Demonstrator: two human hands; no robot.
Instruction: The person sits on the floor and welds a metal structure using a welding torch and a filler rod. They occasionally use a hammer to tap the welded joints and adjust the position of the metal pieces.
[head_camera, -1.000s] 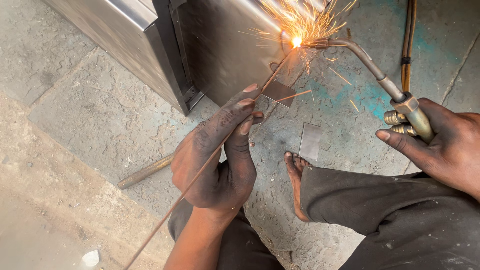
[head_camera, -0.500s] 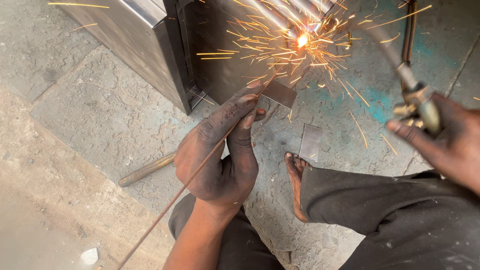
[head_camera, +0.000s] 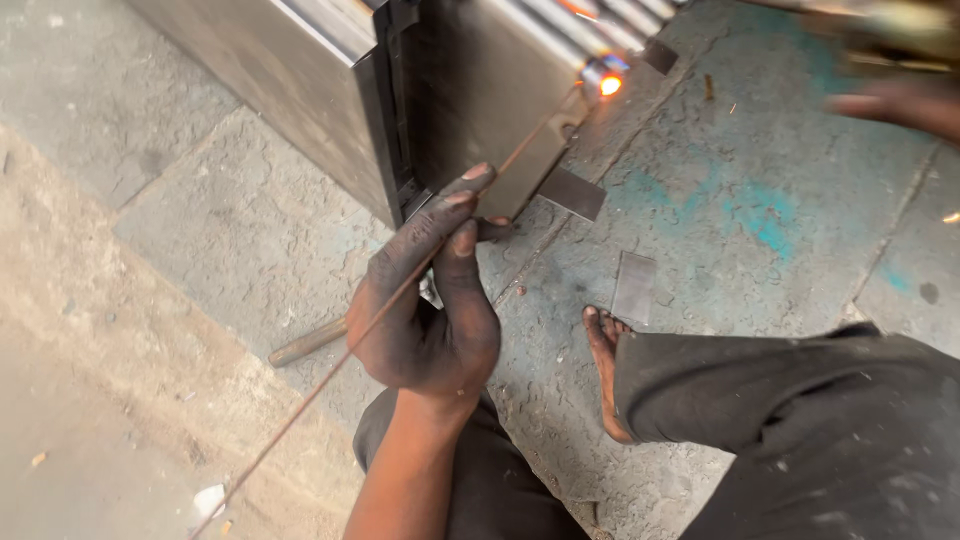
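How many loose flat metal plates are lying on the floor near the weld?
2: one dark metal plate right of the left hand, at the metal box's corner; one paler metal plate above the bare foot. Others may be hidden.

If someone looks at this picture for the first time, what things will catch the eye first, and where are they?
First comes the bright orange glow near the top middle, on the grey metal cabinet. Next is the soot-blackened left hand in the centre, holding a thin metal rod that slants up towards that glow. The blurred right hand sits at the top right corner, and a bare foot rests on the concrete floor lower right of centre.
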